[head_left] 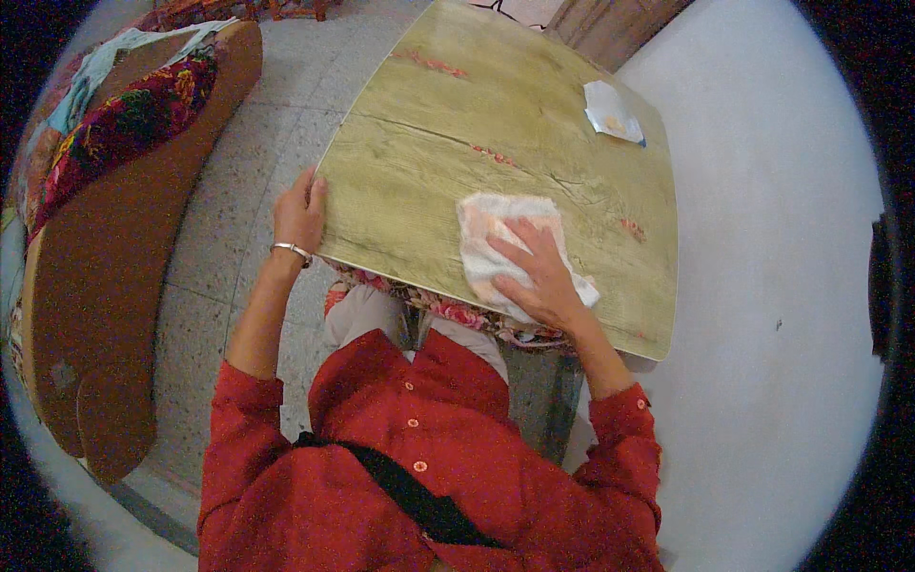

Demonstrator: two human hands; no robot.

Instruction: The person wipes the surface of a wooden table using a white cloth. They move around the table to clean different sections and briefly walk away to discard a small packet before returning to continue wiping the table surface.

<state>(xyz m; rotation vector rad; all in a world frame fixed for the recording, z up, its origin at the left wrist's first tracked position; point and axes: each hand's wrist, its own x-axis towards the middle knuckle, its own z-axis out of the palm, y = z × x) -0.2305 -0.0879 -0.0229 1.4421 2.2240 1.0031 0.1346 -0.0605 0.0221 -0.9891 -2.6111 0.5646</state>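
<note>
A table [391, 191] with a yellow-green, wood-grained top and small red floral marks stands in front of me. My left hand [299, 217] is closed around its near left edge; the fingertips are partly hidden there. Toward the near right of the top lies a white towel [481, 227] with pale peach patches, rumpled and partly folded. Spread flat on that towel, my right hand [541, 276] presses it to the surface with the fingers apart. A bracelet circles my left wrist.
A white packet [610, 110] with a blue edge lies on the table's far right. The white wall [762, 267] runs along the right side. At left, a brown wooden furniture panel [114, 276] with patterned cloths [143, 124] stands across the grey tiled floor [214, 224].
</note>
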